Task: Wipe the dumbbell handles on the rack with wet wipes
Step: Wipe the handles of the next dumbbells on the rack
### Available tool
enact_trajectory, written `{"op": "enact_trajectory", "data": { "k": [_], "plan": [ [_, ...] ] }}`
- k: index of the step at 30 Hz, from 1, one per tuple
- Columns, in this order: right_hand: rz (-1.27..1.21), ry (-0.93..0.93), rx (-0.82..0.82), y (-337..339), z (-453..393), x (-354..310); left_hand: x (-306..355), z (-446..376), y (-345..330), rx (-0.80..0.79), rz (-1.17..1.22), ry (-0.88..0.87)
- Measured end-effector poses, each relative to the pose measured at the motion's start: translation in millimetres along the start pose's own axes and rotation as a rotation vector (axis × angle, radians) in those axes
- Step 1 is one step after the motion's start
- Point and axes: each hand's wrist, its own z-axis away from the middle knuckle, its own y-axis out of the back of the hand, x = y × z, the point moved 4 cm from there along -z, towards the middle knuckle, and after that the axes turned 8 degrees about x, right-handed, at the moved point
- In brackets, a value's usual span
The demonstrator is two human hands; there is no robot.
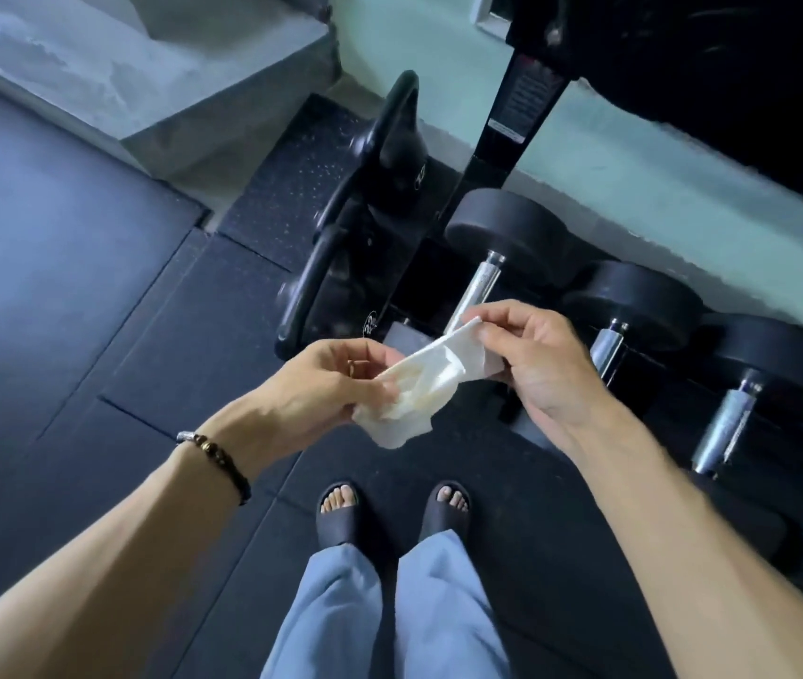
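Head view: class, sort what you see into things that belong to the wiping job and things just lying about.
Job: wipe, pinched by left hand and right hand; dumbbell handles; rack.
Lying about: weight plates; floor mats; concrete step.

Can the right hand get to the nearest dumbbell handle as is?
Probably yes. The handle lies bare just beyond the right hand, nothing between them. But both hands pinch the wipe, so the left hand must release first.
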Motion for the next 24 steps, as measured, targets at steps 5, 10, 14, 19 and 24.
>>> {"op": "enact_trajectory", "data": {
  "k": [5,10,14,19,24],
  "plan": [
    [-0.185,-0.356,-0.135,-10,3,33,-19,-24,-19,0.089,-0.038,-0.089],
    [-0.039,-0.25,-0.023,-8,-1,65,-38,-44,-38,0.319,0.091,-0.074],
    [-0.051,-0.247,-0.058,14,-14,77,-51,-52,-41,0.386,0.258,0.011],
    [-0.038,-0.248,-0.192,20,-26,80,-49,-57,-49,0.328,0.201,-0.024],
    [-0.077,-0.29,-0.17,20,-40,76,-35,-59,-51,0.304,0.147,-0.103]
  ]
}}
